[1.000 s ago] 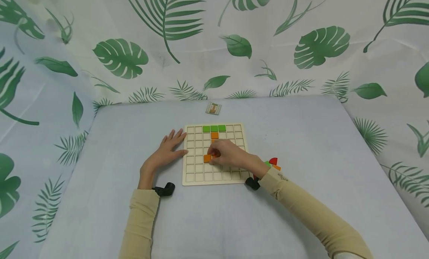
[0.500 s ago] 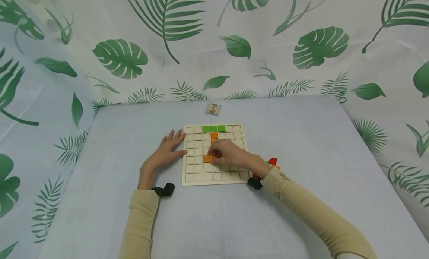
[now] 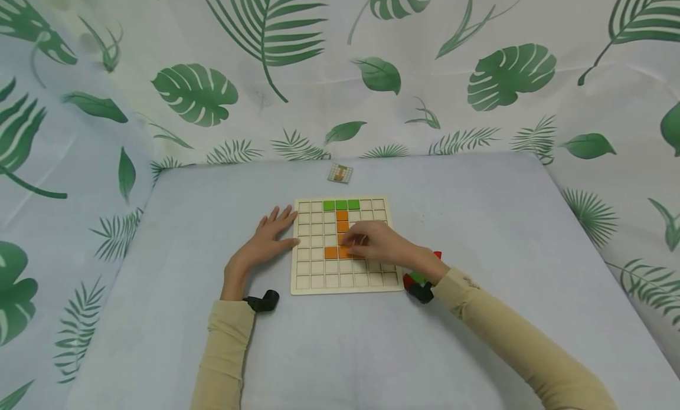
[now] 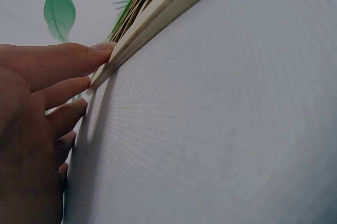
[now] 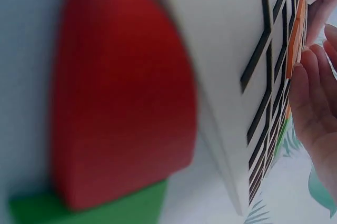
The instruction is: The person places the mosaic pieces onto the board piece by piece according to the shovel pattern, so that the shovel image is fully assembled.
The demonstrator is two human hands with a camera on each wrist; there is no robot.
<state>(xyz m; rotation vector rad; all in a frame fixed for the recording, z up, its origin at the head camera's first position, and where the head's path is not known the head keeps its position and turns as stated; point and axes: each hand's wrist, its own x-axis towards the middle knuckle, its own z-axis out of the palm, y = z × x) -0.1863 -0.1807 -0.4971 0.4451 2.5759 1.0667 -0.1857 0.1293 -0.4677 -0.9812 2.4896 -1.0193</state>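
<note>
A pale square grid board [image 3: 313,283] lies flat on the white cloth. Three green square tiles [image 3: 341,205] fill part of its far row. Orange square tiles [image 3: 342,216] run in a column beneath them, ending in a nearer orange row [image 3: 331,253]. Over that row my right hand [image 3: 385,245] hovers low, thumb and fingertips bent and apart at the orange tiles; nothing shows between them in the right wrist view. My left hand [image 3: 262,245] lies beside the board, fingers spread, with fingertips on its left edge [image 4: 113,58]. The right hand covers some cells.
Loose pieces lie right of the board, partly under my right wrist: a red rounded piece [image 5: 124,92], a green piece [image 3: 418,277] and another red one [image 3: 438,255]. A small patterned card [image 3: 340,173] lies beyond the board. A leaf-printed cloth [image 3: 319,103] hangs behind.
My right hand has shifted right from the near orange row, uncovering more orange tiles in the column and row. The left hand keeps its place at the board's edge.
</note>
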